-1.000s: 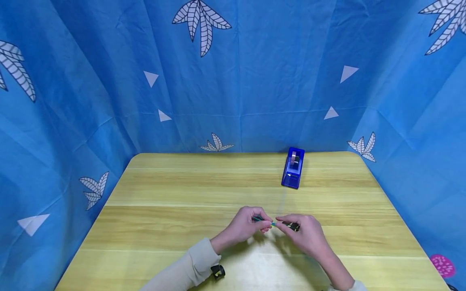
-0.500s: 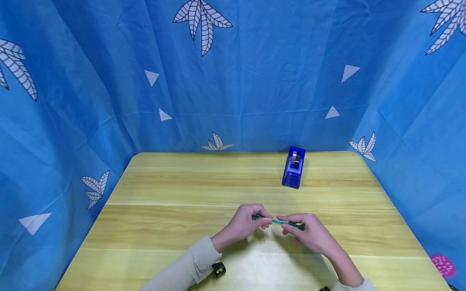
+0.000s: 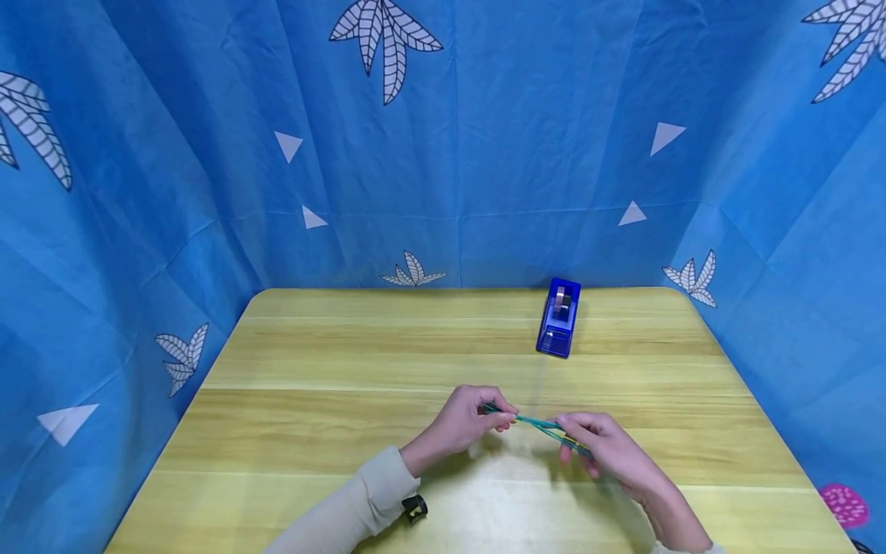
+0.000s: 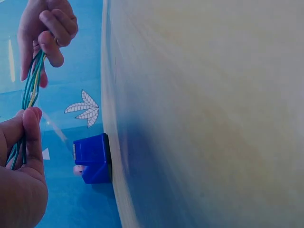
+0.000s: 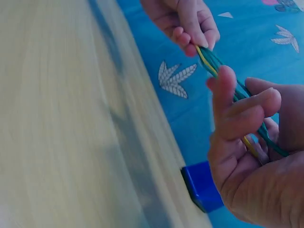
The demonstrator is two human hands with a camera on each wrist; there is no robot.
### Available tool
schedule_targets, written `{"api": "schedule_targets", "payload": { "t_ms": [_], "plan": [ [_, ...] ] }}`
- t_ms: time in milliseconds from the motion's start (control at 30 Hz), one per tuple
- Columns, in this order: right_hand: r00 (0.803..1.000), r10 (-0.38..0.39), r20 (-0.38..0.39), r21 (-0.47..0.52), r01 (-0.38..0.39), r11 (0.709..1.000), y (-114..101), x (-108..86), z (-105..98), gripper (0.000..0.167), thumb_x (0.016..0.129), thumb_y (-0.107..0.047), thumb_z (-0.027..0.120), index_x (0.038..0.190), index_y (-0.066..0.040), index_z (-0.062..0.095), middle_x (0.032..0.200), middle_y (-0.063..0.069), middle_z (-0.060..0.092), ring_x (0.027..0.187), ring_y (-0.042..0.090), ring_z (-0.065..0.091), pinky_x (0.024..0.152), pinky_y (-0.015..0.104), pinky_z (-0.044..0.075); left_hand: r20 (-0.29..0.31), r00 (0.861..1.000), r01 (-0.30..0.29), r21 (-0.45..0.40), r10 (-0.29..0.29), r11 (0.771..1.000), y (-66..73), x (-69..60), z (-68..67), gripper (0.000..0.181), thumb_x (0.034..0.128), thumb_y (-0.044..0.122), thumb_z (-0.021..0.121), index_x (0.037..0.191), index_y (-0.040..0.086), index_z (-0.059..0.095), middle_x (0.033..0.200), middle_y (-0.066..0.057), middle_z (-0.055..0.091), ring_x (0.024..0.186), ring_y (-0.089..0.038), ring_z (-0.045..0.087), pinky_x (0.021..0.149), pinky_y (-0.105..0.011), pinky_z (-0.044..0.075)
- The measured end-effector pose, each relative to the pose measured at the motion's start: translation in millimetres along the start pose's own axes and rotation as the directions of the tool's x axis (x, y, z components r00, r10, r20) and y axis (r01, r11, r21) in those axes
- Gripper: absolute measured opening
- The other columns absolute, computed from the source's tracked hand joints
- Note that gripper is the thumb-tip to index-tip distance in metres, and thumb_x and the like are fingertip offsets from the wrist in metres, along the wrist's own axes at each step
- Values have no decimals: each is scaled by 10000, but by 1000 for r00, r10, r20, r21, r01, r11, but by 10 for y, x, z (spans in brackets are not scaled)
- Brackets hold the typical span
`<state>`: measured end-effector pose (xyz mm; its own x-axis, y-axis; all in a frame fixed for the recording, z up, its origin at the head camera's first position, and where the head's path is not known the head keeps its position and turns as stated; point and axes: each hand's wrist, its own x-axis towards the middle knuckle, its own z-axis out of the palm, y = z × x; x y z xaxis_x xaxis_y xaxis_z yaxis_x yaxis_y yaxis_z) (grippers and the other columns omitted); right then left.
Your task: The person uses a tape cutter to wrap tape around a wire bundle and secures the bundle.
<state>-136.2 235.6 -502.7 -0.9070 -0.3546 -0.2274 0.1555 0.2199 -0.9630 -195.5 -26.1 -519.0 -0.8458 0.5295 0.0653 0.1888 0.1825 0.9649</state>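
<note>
A bundle of thin green cords with a yellow one [image 3: 543, 425] stretches between the two hands, above the table. My left hand [image 3: 465, 422] pinches one part between thumb and fingers, and ends loop back inside that hand. To the right, my right hand [image 3: 616, 450] holds the other end, where the strands spread apart. In the right wrist view, the curled fingers [image 5: 244, 116] of that hand lie around the cords [image 5: 241, 92]. The left wrist view shows the left thumb and finger pressed on the bundle [image 4: 32, 88]. Fingers hide part of the cords.
A blue tape dispenser [image 3: 557, 318] stands at the back of the wooden table [image 3: 346, 346], right of centre. A faint translucent strip [image 3: 539, 382] runs from it towards the hands. Blue patterned curtain [image 3: 484, 154] encloses the table's back and sides.
My right hand has moved right and slightly down along the cords, away from the left hand. A longer, fanned-out stretch now shows between them. The left hand has barely moved.
</note>
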Motion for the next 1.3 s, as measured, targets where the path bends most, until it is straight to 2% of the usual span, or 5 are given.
{"api": "schedule_targets", "payload": {
  "t_ms": [367,533,700,900,1300],
  "plan": [
    [999,-11,-34,103,14,995,112,40,21,325,1020,-197,668,1109,114,707,735,-60,664,549,22,495,528,187,459,24,999,-34,34,33,999,-4,-5,6,45,920,42,764,958,56,784,930,-188,774,793,-410,737,699,-432,634],
    [997,-36,-72,62,41,997,95,34,32,338,1013,-147,673,1122,172,683,724,-32,661,565,36,522,533,206,501,38,999,-9,13,8,1000,-17,0,3,55,918,60,778,959,24,776,953,-112,789,798,-361,756,719,-388,646],
    [988,-82,-134,-62,74,995,61,21,45,301,996,-132,691,1142,129,715,744,64,694,571,49,571,511,226,521,94,994,55,-35,-51,998,-20,17,-43,213,964,149,747,1129,15,734,989,-128,774,894,-401,752,797,-370,644],
    [960,-222,-171,-246,176,953,62,31,64,210,984,-132,706,1115,18,774,751,140,718,558,81,603,457,220,484,151,981,130,-73,-118,989,-9,70,-85,267,1017,246,683,1157,21,718,962,-129,771,904,-427,729,828,-416,635],
    [875,-449,-180,-378,360,853,121,51,124,142,936,-44,735,1055,2,798,713,63,692,535,141,612,455,282,525,211,962,218,-220,-172,951,-66,85,-99,167,1023,134,651,1068,-14,713,847,-43,736,729,-115,647,700,-235,575]
  ]
}}
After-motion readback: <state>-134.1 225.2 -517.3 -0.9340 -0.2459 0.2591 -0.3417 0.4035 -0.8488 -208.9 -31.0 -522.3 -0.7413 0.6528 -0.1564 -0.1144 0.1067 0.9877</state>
